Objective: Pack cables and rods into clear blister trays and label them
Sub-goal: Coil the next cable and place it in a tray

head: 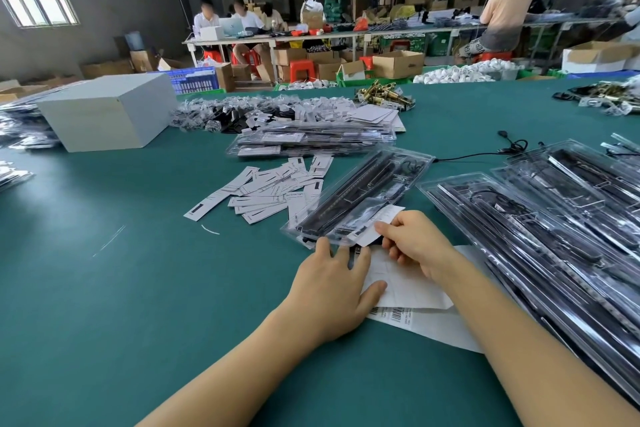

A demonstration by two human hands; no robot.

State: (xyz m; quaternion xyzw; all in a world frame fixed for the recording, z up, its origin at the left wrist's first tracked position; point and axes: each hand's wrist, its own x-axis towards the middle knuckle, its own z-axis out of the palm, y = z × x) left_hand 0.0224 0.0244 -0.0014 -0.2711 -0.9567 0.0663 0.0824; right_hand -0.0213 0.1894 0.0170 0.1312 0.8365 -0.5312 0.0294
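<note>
Fingers of the right hand [414, 241] pinched a white label [380, 222] against the near end of a clear blister tray [360, 194], which lay diagonally at centre frame on the green table [121, 288] and held dark rods and cable. Left hand [337, 291] lay flat with fingers spread, fingertips touching the tray's near edge and thumb resting on a white label sheet [405, 282]. Loose paper labels [273, 187] lay left of the tray, stacked filled trays [540, 229] at right, and a grey box [107, 111] at upper left.
</note>
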